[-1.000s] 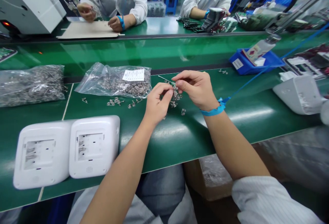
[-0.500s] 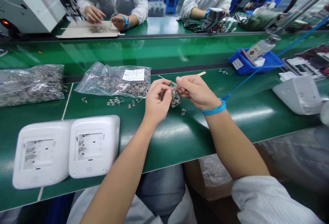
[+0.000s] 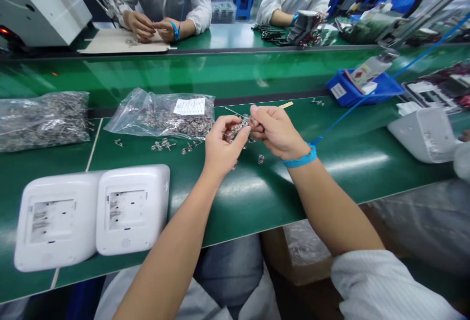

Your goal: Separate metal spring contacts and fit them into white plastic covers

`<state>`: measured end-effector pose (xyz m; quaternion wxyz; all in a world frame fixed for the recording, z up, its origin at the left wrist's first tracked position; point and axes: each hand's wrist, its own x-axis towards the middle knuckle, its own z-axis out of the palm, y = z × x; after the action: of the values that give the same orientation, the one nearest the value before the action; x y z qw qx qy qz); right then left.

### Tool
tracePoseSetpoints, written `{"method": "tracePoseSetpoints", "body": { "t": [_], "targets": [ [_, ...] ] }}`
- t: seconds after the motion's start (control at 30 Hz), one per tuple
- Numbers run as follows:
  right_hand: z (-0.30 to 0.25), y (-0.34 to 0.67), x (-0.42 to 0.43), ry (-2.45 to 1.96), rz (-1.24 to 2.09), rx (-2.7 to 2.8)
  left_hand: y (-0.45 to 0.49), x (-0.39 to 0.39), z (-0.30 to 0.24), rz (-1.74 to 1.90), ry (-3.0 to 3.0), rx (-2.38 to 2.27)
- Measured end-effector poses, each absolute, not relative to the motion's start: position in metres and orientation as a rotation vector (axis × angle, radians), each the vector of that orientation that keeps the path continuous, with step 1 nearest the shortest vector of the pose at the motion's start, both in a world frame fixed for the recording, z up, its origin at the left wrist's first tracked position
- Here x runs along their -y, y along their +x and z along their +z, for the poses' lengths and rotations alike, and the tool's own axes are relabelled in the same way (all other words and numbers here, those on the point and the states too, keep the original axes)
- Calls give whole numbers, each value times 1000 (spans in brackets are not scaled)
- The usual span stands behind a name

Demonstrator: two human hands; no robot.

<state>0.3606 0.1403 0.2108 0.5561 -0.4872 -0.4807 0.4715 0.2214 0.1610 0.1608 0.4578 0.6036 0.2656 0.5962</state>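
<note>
My left hand [image 3: 224, 145] is curled, with small metal battery springs [image 3: 238, 127] between its thumb and fingers. Close against it, my right hand [image 3: 278, 131] has thumb and index finger pinched at the edge of the same tangle, on a spring mostly hidden by the fingertips. A blue band [image 3: 301, 157] circles my right wrist. Below the hands a single loose spring [image 3: 261, 159] lies on the green bench [image 3: 264, 197]. More loose springs [image 3: 163, 144] are scattered left of my left hand, in front of a clear bag of springs [image 3: 161, 114] with a white label.
Two white plastic housings [image 3: 134, 241] lie at the left, battery compartments facing up. Another filled bag [image 3: 44, 122] is behind them. A blue tray [image 3: 347, 96] with a bottle [image 3: 370, 73] and a white housing [image 3: 422, 134] stand at the right. Co-workers sit across the bench.
The springs that lay behind my fingers now show up between the fingers of my left hand. My right hand has shifted slightly left. A co-worker's hands opposite have come together.
</note>
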Motion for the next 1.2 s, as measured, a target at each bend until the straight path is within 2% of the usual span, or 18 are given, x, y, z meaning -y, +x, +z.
{"method": "tracePoseSetpoints", "body": {
  "t": [0.2,0.43,0.57,0.67,0.87,1.0,1.07,1.2],
  "targets": [
    [216,363,-137,-1132,1275,1174,222,-160,158,1449,1653,-719],
    [217,380,-136,-919,933,1682,218,-157,166,1409,1821,-731],
    [222,390,-134,-849,766,2034,215,-158,169,1238,1829,-660],
    [225,395,-135,-805,717,2095,211,-157,173,1043,1801,-607],
    [228,397,-131,-797,877,2084,204,-155,180,648,1725,-451],
    [230,395,-124,-943,968,1989,204,-155,182,595,1776,-419],
    [229,393,-124,-985,885,1993,206,-154,180,624,1815,-432],
    [223,386,-130,-1111,483,2068,211,-154,170,886,2163,-719]
  ]
}}
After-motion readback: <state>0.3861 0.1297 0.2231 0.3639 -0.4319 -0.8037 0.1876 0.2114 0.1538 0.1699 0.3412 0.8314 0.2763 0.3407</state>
